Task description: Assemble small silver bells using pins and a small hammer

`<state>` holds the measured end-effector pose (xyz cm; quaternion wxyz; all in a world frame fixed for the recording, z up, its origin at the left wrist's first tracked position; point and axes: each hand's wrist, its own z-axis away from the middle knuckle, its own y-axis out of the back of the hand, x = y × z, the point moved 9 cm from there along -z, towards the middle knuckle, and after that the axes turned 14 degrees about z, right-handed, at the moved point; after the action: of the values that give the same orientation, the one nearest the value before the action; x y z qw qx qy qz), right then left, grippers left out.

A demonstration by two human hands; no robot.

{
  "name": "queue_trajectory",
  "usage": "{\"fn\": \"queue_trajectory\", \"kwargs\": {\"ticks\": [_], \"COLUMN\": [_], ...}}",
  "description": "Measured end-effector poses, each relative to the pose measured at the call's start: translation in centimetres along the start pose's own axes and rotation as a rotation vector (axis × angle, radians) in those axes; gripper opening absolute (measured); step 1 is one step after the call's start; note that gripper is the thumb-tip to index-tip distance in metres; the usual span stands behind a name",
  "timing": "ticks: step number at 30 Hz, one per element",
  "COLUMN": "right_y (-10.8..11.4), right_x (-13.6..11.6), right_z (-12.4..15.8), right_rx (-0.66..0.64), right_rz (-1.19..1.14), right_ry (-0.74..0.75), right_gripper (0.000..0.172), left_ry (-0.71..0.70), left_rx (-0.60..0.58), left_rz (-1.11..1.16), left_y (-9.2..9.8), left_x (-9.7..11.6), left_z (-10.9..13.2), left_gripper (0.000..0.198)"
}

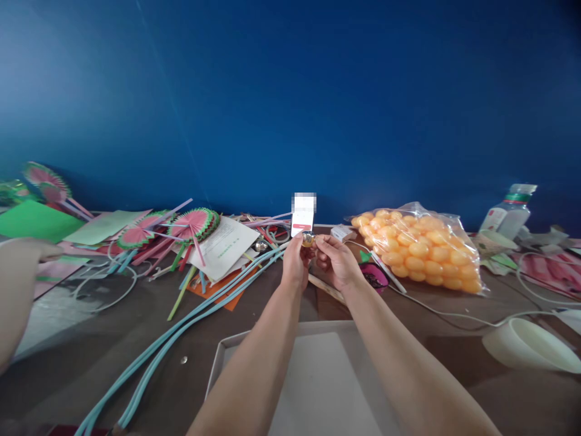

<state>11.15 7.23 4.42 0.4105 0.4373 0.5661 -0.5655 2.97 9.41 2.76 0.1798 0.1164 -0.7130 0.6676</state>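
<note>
Between the fingertips of both my hands is a small shiny metallic ball (308, 238), gold and silver in tone. My left hand (296, 260) pinches it from the left side. From the right, my right hand (336, 259) grips it with thumb and forefinger, the other fingers curled. Just behind the ball stands a phone (302, 219) with a lit white screen. A similar silver ball (261, 246) lies on the table to the left. Under my forearms is a shallow white tray (318, 363).
Pale blue tubes (181, 327), paper fans (194, 227) and paper sheets (231, 242) cover the left. Another person's arm (18, 290) reaches in there. A bag of orange balls (417, 248), a purple bowl (376, 278), a bottle (506, 215) and a white cup (529, 345) are right.
</note>
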Motion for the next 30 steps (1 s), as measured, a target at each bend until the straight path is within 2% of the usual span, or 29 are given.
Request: {"fn": "queue_trajectory", "kwargs": {"ticks": [30], "right_y": [0.13], "right_x": [-0.17], "right_z": [0.16], "right_rx": [-0.011], "right_rz": [0.044], "right_ry": [0.01], "right_gripper": [0.029], "left_ry": [-0.001], "left_rx": [-0.008], "left_rz": [-0.003], "left_y": [-0.34], "left_x": [0.19], "left_z": [0.29], "left_gripper": [0.016]}}
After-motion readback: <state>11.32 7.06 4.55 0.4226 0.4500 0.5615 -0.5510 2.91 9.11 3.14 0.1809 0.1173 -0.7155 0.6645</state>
